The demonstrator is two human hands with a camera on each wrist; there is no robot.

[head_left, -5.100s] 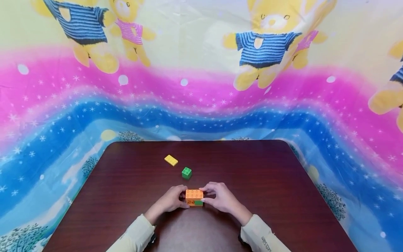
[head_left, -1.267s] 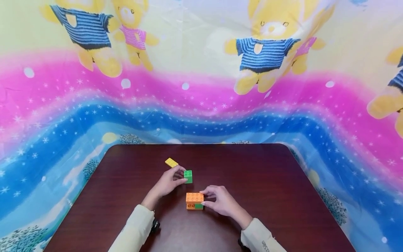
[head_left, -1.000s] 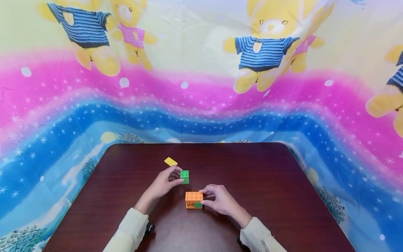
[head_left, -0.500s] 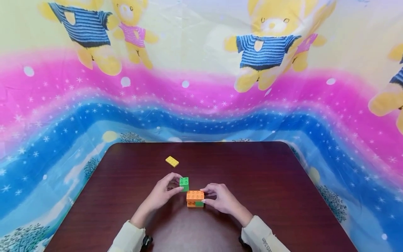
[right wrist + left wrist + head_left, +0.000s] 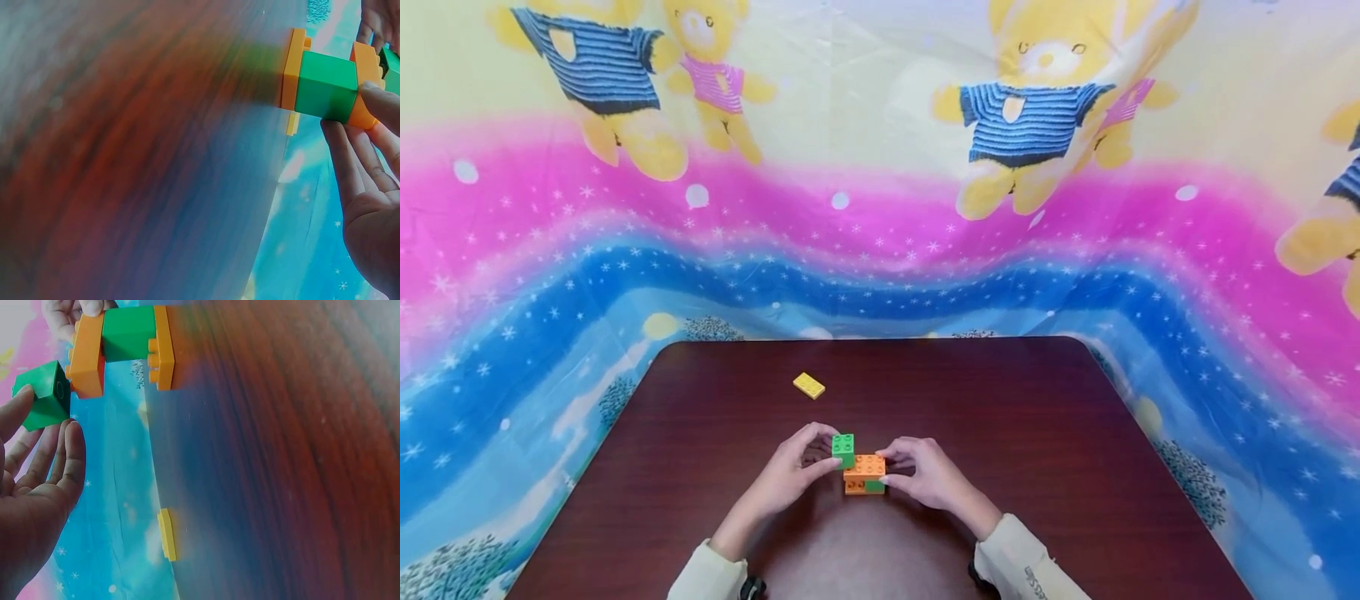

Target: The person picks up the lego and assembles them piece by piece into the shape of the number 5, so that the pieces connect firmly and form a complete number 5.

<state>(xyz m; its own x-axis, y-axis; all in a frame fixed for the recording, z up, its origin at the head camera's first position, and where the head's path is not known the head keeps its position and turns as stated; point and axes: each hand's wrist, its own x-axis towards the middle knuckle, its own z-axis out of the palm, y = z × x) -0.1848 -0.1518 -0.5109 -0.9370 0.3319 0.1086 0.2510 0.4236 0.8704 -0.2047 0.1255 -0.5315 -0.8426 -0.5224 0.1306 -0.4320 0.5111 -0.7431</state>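
Observation:
My left hand [image 5: 788, 468] pinches a green toy building brick [image 5: 843, 450] between thumb and fingers. In the left wrist view that green brick [image 5: 47, 395] is tilted, one corner right at the studs of an upper orange brick [image 5: 89, 356]. Under the orange brick sits a second green brick [image 5: 129, 334] at one end, on a thin orange plate [image 5: 164, 349]; the other end between them is an open gap. My right hand [image 5: 925, 472] holds this stack at its right end, thumb in front and fingers behind, seen closely in the right wrist view.
A yellow plate brick [image 5: 808, 385] lies farther back on the dark wooden table [image 5: 1000, 400], left of the stack. Behind the table hangs a printed cloth [image 5: 880, 208] with bears and snowflakes.
My left hand has taken the loose green brick from behind the stack and brought it forward over the left end of the upper orange brick. My right hand stays on the stack.

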